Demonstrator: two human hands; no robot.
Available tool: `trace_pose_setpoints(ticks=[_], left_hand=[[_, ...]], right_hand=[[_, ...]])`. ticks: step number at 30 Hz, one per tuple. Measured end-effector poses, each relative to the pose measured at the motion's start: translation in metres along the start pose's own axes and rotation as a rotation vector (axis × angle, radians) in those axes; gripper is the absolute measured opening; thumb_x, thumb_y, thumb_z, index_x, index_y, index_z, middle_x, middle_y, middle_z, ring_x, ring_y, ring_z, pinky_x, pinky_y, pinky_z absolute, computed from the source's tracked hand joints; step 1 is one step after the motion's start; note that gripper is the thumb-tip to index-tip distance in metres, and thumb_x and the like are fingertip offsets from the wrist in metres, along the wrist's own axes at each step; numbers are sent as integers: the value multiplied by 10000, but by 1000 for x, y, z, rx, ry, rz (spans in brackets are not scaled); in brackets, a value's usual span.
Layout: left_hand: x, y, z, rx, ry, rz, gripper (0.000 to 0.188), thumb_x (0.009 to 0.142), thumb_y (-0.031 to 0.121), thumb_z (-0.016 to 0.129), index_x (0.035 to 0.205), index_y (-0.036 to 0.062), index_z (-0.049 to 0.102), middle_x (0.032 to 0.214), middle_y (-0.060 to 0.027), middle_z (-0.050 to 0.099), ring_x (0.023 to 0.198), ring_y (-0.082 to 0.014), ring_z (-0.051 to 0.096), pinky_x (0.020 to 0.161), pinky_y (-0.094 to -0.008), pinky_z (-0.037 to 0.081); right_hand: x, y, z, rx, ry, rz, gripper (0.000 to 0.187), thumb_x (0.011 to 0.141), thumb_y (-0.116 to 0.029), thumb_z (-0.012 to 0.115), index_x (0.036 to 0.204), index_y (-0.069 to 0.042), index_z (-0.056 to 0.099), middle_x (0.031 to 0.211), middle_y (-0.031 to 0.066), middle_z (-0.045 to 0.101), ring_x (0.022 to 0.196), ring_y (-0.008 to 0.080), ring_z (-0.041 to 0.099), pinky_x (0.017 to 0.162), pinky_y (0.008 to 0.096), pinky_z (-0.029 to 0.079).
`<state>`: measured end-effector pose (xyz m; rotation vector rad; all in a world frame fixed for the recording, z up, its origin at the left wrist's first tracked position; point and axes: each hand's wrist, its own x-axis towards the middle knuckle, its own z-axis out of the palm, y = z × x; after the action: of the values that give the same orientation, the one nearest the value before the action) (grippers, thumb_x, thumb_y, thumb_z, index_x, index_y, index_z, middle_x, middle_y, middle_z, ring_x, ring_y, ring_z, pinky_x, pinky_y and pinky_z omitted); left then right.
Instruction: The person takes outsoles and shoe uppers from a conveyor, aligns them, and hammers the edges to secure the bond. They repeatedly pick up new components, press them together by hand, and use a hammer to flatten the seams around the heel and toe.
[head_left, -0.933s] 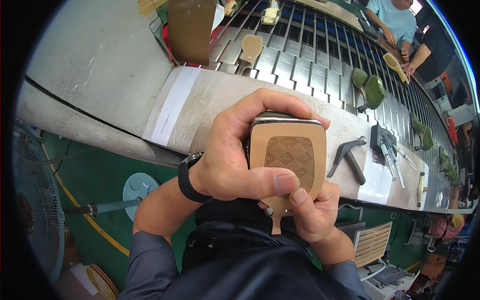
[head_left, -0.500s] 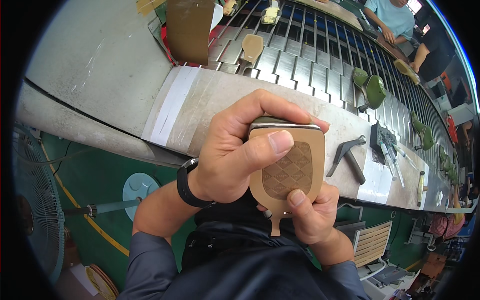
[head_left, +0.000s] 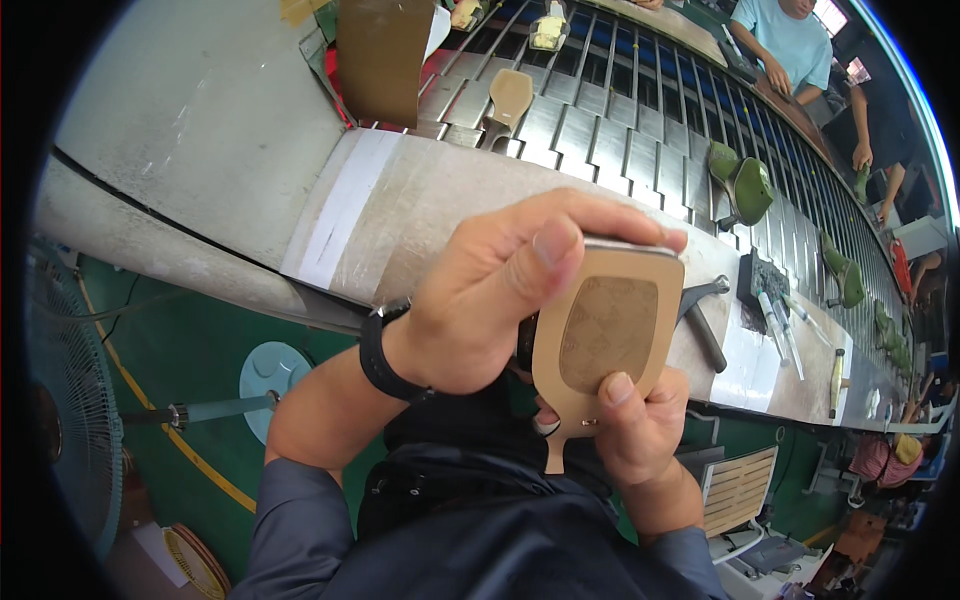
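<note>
A shoe (head_left: 608, 325) is held sole up above my lap, its square toe pointing away from me. The tan sole has a darker patterned panel in the middle and narrows to a strip near me. My left hand (head_left: 490, 290) curves around the toe end, fingers along its far edge, with the thumb raised beside the sole's left side. Near the narrow waist, my right hand (head_left: 640, 425) grips the shoe, thumb pressed on the sole. The shoe's upper is mostly hidden beneath. A dark watch (head_left: 385, 350) is on my left wrist.
On the bench edge (head_left: 430, 200) lie a hammer (head_left: 705, 330), a black block (head_left: 758, 280) and syringe-like tubes (head_left: 785, 335). Beyond runs a slatted metal conveyor (head_left: 600, 120) carrying green shoes (head_left: 742, 188) and a tan-soled shoe (head_left: 510, 95). A fan (head_left: 75, 400) stands left; co-workers (head_left: 790, 50) sit across.
The shoe has shifted slightly right and tilted. My left thumb has lifted off the sole, and the fingers have straightened along the toe. My right hand keeps its hold.
</note>
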<state>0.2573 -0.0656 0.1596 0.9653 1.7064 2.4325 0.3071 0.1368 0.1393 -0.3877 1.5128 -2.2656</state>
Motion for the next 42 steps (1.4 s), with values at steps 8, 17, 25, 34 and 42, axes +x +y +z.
trace_pose_setpoints(ticks=[8, 17, 25, 34, 42], left_hand=[[31, -17, -21, -157, 41, -78, 726, 1121, 529, 384, 1516, -78, 442, 1489, -265, 566, 1362, -315, 595, 1171, -436, 464], [40, -28, -23, -40, -2, 4, 650, 1117, 463, 476, 1532, -33, 419, 1344, -149, 663, 1217, -178, 659, 1064, -331, 518], [25, -27, -19, 73, -18, 106, 564, 1098, 307, 533, 1525, -45, 423, 1485, -246, 574, 1311, -280, 627, 1124, -394, 486], [-24, 22, 13, 100, 308, 13, 218, 1027, 175, 614, 1105, -27, 646, 1194, -368, 700, 1096, -382, 741, 975, -487, 606], [-31, 45, 18, 209, 443, -116, 171, 953, 123, 737, 957, 31, 593, 1107, -296, 738, 1033, -343, 761, 1024, -524, 573]], right_hand=[[34, -10, -31, 87, 26, 101, 579, 1063, -370, 599, 1283, 165, 568, 1067, 289, 728, 786, 325, 775, 663, 406, 684], [35, -16, -31, 16, 76, -4, 406, 1107, -260, 535, 1188, 119, 656, 959, 221, 757, 720, 238, 759, 657, 338, 653], [25, -15, -25, -29, 109, -10, 417, 1106, -282, 540, 1184, 109, 662, 939, 211, 759, 731, 223, 753, 686, 336, 642], [-8, 2, -3, -365, -48, -114, 245, 1045, -142, 645, 914, 23, 772, 739, 67, 747, 632, 130, 700, 571, 270, 539], [-1, 16, 13, -464, -54, -311, 143, 975, -83, 732, 864, 4, 758, 614, 71, 639, 489, 162, 586, 474, 304, 445]])
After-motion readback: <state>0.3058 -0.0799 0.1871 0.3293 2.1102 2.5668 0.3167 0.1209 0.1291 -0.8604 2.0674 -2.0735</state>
